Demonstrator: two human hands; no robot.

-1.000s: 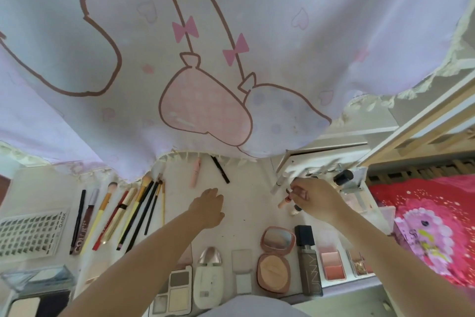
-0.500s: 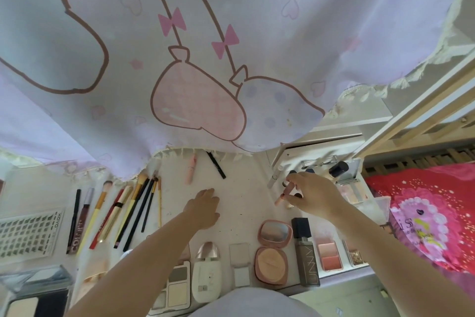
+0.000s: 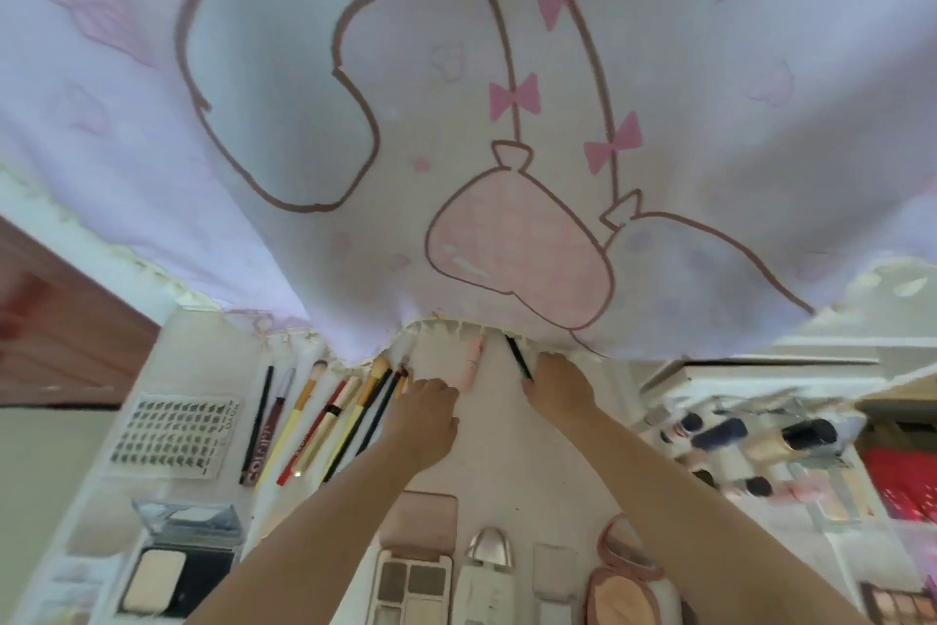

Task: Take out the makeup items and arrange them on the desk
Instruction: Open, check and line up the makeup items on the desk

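Note:
The back of the white desk (image 3: 499, 467) holds a pink tube (image 3: 473, 362) and a black pencil (image 3: 518, 357), both partly under the hanging cloth. My left hand (image 3: 425, 417) rests on the desk with bent fingers, its fingertips at the tube's near end. Beside the pencil's near tip is my right hand (image 3: 559, 388), knuckles up, fingers curled down out of sight; what it holds is hidden. A clear organizer (image 3: 750, 447) with dark-capped bottles stands at the right.
A printed cloth (image 3: 456, 143) hangs low over the desk's back. Several brushes and pencils (image 3: 350, 416) lie left of my hands, then a lash tray (image 3: 172, 437). Along the front edge are a powder compact (image 3: 177, 563), an eyeshadow palette (image 3: 413, 589) and a pink compact (image 3: 628, 584).
My right hand left the organizer, where it pinched a small tube, and moved left to the black pencil. My left hand slid forward to the pink tube. The view turned left.

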